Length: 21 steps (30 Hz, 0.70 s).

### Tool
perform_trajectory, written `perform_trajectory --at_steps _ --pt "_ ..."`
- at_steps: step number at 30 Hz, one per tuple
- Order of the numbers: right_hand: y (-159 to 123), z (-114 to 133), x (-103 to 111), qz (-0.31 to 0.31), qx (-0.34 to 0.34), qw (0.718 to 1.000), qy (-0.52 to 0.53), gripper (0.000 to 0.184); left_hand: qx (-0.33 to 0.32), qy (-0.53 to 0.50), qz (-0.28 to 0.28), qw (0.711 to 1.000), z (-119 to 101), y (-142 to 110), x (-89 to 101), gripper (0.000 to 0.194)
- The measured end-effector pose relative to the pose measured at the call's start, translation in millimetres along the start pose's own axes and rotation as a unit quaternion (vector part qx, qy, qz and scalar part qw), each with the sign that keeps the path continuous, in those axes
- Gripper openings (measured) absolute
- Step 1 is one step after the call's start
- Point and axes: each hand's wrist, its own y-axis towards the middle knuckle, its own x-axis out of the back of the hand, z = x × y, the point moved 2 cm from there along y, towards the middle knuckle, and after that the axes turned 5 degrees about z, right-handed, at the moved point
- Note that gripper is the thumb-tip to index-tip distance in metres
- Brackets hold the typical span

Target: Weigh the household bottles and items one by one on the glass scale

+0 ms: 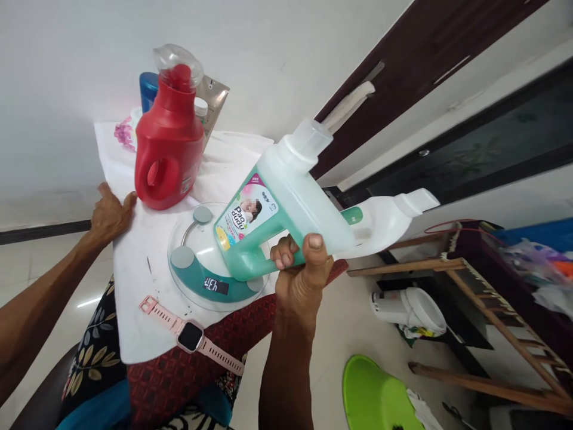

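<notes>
My right hand (304,269) is closed round the handle of a translucent green detergent bottle (308,209), label facing left. The bottle is tilted, its lower left part over a round glass scale (197,289) with a lit display. Whether it touches the glass I cannot tell. Behind it a white bottle (385,224) points its cap to the right; its support is hidden. My left hand (111,214) rests at the left table edge, thumb and a finger apart, holding nothing visible. Just right of it stands a red detergent jug (168,143) with a clear cover on top.
A pink-strapped watch (190,336) lies near the front of the white cloth (134,328). Behind the jug are a blue bottle (148,91) and a gold tube (212,98). On the right are a green basin (373,394), white bucket (418,310) and wooden frame (501,388).
</notes>
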Motion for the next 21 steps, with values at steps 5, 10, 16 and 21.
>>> perform_trajectory --at_steps 5,10,16,21 --pt "32.5 11.4 13.6 -0.11 0.005 0.994 0.027 0.065 0.039 0.023 0.034 0.998 -10.6 -5.9 6.9 0.08" --pt "84.7 1.3 33.6 -0.196 0.094 0.976 -0.001 0.063 0.051 0.036 0.029 0.998 -12.6 -6.0 6.7 0.079" --pt "148.1 -37.9 58.3 -0.291 0.147 0.932 -0.16 0.048 0.05 0.057 0.026 0.997 -17.2 -9.2 8.8 0.078" --pt "176.0 -68.9 92.7 -0.357 0.112 0.896 -0.239 0.048 0.043 0.06 0.02 0.997 -18.1 -7.5 7.7 0.079"
